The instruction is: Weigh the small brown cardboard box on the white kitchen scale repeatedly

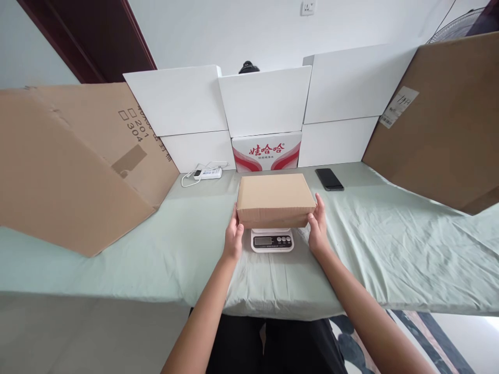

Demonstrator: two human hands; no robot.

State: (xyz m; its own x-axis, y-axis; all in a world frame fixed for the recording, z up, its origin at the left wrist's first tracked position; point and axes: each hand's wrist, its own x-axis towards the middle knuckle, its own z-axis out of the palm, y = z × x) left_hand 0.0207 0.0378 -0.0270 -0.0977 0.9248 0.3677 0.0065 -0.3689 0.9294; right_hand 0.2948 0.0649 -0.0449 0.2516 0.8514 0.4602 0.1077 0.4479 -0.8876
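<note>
Both forearms reach straight forward from the bottom of the view toward 12 o'clock, wrists level and palms turned inward to face each other. The left hand [234, 236] presses flat against the left end of a closed cardboard box [275, 200], fingers up along the side; the right hand [318, 224] mirrors it on the right end, thumb lying against the box's near corner. The grip of each hand is a flat-palmed clasp on the box, so the box is squeezed between the two.

The box sits on top of a small digital scale [272, 240], whose display and buttons stick out from under the box's near edge. The scale stands on the worktop [117, 259], draped in pale green cloth, a little back from the near edge.

At 1 o'clock from the box lies a dark phone [329, 179], near but apart. At 11 o'clock lies a white power strip [208, 172] with its cord. Just behind, at 12 o'clock, stands a red-and-white carton [267, 151] against stacked white boxes [265, 101]. Large cardboard sheets lean inward at 9 o'clock [66, 166] and 3 o'clock [440, 124], well apart from the hands, leaving open cloth on both sides of the scale.
</note>
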